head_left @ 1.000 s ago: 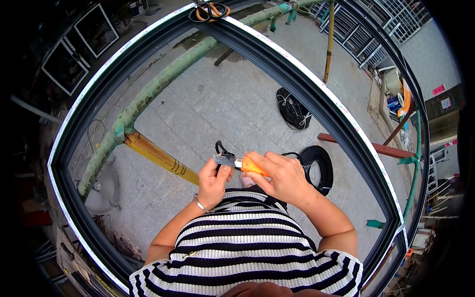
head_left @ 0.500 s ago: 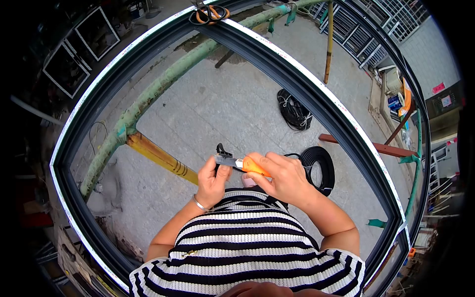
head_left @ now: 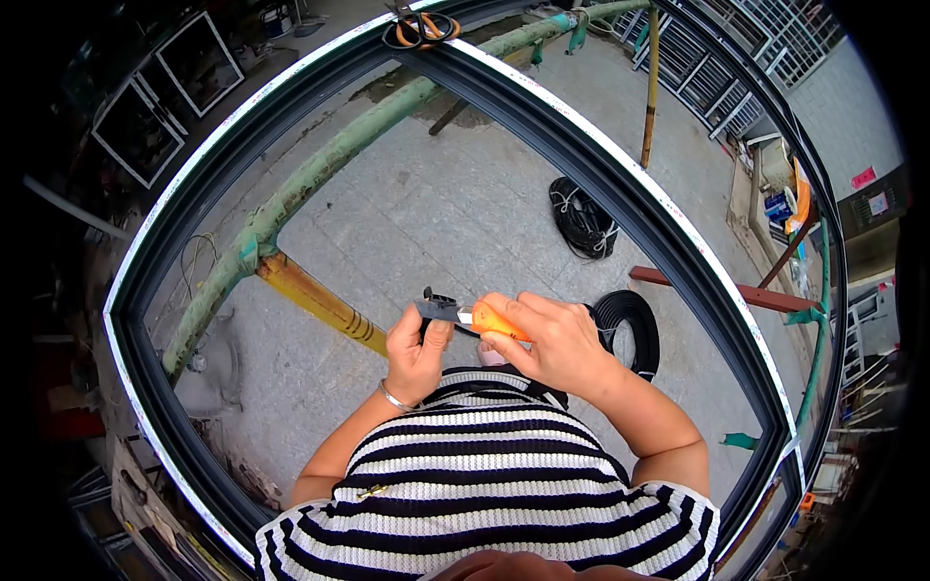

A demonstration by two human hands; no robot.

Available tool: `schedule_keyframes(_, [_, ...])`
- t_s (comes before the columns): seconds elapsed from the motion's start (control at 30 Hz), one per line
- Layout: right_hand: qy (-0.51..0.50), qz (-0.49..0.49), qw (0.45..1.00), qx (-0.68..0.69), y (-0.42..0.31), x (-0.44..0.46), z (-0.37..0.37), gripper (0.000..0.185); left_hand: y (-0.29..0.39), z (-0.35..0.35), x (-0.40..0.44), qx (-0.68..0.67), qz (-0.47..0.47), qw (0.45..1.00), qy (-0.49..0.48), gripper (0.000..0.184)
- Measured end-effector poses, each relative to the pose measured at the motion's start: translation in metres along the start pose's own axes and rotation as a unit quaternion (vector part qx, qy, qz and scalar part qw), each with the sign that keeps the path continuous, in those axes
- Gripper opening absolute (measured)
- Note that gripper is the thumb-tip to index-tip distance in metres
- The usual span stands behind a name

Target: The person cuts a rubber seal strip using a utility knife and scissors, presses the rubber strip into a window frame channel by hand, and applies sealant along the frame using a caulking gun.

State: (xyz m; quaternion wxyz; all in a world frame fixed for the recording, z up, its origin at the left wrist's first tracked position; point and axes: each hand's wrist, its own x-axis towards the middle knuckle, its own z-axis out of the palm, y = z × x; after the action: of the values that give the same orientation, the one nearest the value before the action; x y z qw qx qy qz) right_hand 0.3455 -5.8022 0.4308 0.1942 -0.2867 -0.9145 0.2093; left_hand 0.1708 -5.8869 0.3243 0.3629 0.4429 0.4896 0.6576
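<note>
My left hand point(head_left: 417, 355) pinches the end of a black rubber strip point(head_left: 441, 298) between thumb and fingers, at chest height. Closed round an orange-handled tool point(head_left: 498, 322) is my right hand point(head_left: 557, 339), just to the right of the left one. The tool's flat grey blade point(head_left: 442, 311) points left and lies against the strip by my left fingertips. Where blade and strip meet is too small to make out. Both hands are over the opening of a large dark frame with a white edge point(head_left: 668, 206).
Orange-and-black-handled scissors point(head_left: 421, 31) lie on the frame's far corner. Green pipe point(head_left: 320, 167) and a yellow pole point(head_left: 320, 302) run below the frame. Coils of black strip point(head_left: 628, 334) and black cord point(head_left: 583, 221) lie on the grey floor. A red bar point(head_left: 722, 288) is at right.
The view has shifted slightly, so the frame and floor items appear a little further right. The loop of black strip above my left hand looks lower and flatter. Both hands keep their hold.
</note>
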Motion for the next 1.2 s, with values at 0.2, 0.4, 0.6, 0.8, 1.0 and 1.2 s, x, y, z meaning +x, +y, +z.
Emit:
schedule_keyframes(0.2, [0.024,0.052,0.998,-0.034,0.023,-0.012,-0.001,0.034,0.018,-0.008,0.000,-0.018,0.068,0.996,0.063,0.026])
schedule_keyframes(0.4, [0.072,0.067,0.995,-0.007,0.023,-0.006,-0.010,0.034,0.024,-0.014,0.012,0.003,0.014,1.000,0.017,0.026])
schedule_keyframes(0.6, [0.015,-0.034,0.999,-0.001,-0.008,0.006,-0.005,0.036,0.008,-0.006,0.006,-0.041,-0.038,0.998,-0.034,0.023])
schedule_keyframes(0.8, [-0.008,-0.039,0.999,-0.015,-0.005,0.008,-0.002,0.036,0.007,-0.007,0.004,-0.050,-0.050,0.997,-0.032,0.021])
schedule_keyframes(1.0, [-0.001,-0.025,1.000,-0.017,-0.005,0.011,0.002,0.036,0.008,-0.005,0.005,-0.027,-0.047,0.998,-0.009,0.020])
schedule_keyframes(1.2, [-0.001,-0.017,1.000,-0.013,-0.004,0.010,0.001,0.036,0.008,-0.002,0.003,-0.022,-0.035,0.999,0.018,0.020])
